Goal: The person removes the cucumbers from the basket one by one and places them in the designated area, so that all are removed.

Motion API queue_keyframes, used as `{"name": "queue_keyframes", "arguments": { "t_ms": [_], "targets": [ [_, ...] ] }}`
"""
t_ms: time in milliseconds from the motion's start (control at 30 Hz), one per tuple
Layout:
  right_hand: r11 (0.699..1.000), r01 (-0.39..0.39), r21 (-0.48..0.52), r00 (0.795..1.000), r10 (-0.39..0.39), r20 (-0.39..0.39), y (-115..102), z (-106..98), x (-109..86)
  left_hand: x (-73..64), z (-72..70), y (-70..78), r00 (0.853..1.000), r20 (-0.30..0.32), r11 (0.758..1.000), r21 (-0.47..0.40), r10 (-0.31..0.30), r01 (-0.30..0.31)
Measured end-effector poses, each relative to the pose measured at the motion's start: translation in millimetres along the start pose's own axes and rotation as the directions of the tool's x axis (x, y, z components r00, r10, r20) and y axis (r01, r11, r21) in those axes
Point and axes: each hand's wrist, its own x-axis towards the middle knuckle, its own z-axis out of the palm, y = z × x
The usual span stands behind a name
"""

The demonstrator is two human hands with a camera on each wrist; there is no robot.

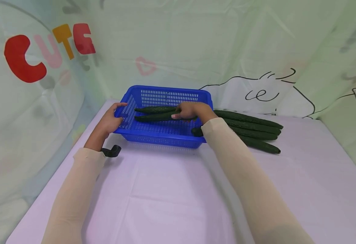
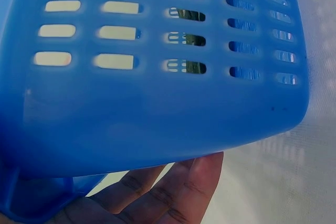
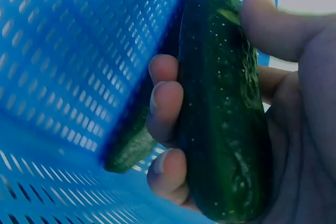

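A blue plastic basket (image 1: 162, 139) with slotted walls stands at the back of the table. At its left end my left hand (image 1: 111, 118) holds the rim, thumb and fingers spread along it; in the left wrist view its fingertips (image 2: 207, 169) show at the edge of the wall. My right hand (image 1: 190, 110) reaches over the right end and grips a dark green cucumber (image 3: 226, 114), fingers curled round one side and the thumb on the other. A second cucumber (image 1: 155, 109) lies behind it in the basket, partly hidden by the hand.
Several cucumbers (image 1: 251, 125) lie side by side right of the basket, partly hidden by the right arm. Another cucumber end (image 1: 197, 131) shows at the basket's near right corner. A small black piece (image 1: 114, 151) sits at the left wrist. Printed cloth (image 1: 172, 40) hangs behind the table.
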Motion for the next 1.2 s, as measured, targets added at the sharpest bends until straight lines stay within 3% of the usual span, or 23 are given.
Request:
{"name": "queue_keyframes", "arguments": {
  "t_ms": [167,333,567,767,1067,1200],
  "targets": [
    [0.996,-0.025,-0.082,0.995,0.017,-0.099,-8.6,-5.3,-8.8,0.9,0.1,-0.6,1.000,-0.001,1.000,0.007,-0.006,0.006],
    [0.988,0.044,-0.145,0.983,-0.069,-0.173,-11.2,-11.5,-12.5,0.3,0.5,-0.7,1.000,-0.003,1.000,0.010,-0.009,0.009],
    [0.965,0.117,-0.235,0.942,-0.183,-0.280,-13.8,-17.9,-22.0,-0.4,0.1,0.8,1.000,0.004,1.000,0.013,-0.008,0.008],
    [0.957,0.143,-0.251,0.921,-0.221,-0.320,-15.7,-19.7,-31.4,-1.6,-1.1,1.0,1.000,0.000,1.000,0.018,-0.007,0.007],
    [0.960,0.206,-0.190,0.893,-0.263,-0.364,-15.4,-17.8,-47.6,-1.0,-0.8,0.1,1.000,-0.003,1.000,0.019,-0.015,0.015],
    [0.954,0.229,-0.193,0.866,-0.290,-0.408,-12.9,-14.0,-56.5,-0.3,0.2,0.3,1.000,-0.002,1.000,0.023,-0.020,0.020]
  ]
}}
